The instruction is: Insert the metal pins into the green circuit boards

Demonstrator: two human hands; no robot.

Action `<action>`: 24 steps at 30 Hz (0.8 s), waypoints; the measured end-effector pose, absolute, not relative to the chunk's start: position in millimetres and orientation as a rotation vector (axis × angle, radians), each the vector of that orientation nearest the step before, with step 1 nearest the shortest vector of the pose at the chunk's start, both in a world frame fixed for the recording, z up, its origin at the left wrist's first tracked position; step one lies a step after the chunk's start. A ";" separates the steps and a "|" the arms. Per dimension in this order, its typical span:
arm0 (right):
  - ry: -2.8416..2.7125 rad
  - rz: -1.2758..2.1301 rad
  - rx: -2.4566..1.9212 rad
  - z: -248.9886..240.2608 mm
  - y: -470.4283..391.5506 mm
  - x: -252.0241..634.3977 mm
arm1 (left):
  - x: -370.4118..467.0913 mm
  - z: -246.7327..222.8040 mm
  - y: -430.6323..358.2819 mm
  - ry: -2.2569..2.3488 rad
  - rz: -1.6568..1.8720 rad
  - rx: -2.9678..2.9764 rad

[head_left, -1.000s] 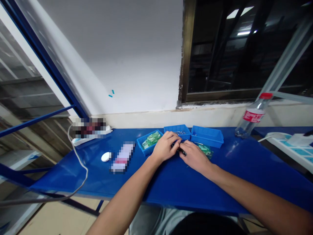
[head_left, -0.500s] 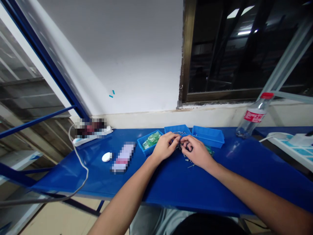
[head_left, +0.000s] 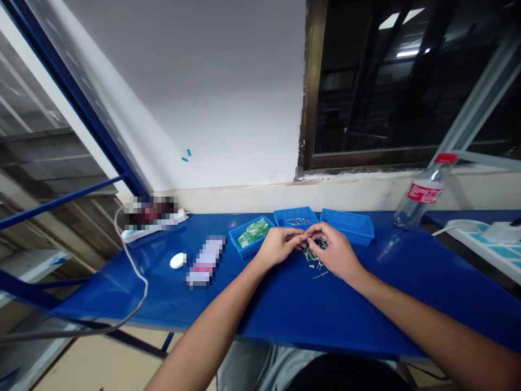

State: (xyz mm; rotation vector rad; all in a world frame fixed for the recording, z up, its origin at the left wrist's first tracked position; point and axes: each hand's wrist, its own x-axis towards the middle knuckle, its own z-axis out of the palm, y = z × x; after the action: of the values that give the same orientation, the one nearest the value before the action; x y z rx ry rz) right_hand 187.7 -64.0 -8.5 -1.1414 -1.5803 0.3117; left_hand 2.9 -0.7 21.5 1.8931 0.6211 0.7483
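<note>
My left hand (head_left: 280, 244) and my right hand (head_left: 331, 250) meet fingertip to fingertip over the table. Both are closed in a pinch, with a small pale bit showing where they touch; it is too small to name. Below and partly behind my right hand lies a loose pile of small metal fasteners (head_left: 311, 258), like screws or rivets. One longer thin fastener (head_left: 320, 275) lies apart at the near side of the pile. Just behind the hands, a blue bin (head_left: 279, 218) holds several thin metal pieces.
Left of the hands, another blue bin (head_left: 244, 251) contains green-and-clear packets (head_left: 253, 232). A third blue bin (head_left: 358, 237) stands behind my right hand. On the blue table (head_left: 305, 315) are a blurred-out flat object (head_left: 205, 260), a white round object (head_left: 177, 261), a bottle (head_left: 421, 193) and power strips (head_left: 484, 244).
My fingers have risen slightly off the pile and come together in a fingertip pinch. More of the fasteners now shows beneath them.
</note>
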 end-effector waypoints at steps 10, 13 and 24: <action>-1.542 0.490 -1.171 -13.6 -61.1 192.9 | -0.8 14.4 7.2 0.711 0.769 2.107; -1.559 0.462 -1.204 -15.3 -60.4 194.5 | 0.1 13.4 6.6 0.700 0.777 2.109; -1.723 0.221 -1.212 -1.6 -67.5 193.5 | 2.9 12.6 4.0 0.628 0.849 1.860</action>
State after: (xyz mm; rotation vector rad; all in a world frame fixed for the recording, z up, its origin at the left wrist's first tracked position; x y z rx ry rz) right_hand 193.5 -67.5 -1.6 -1.2124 -1.7227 0.2207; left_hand 2.9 4.0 12.6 1.8595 0.6276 0.8492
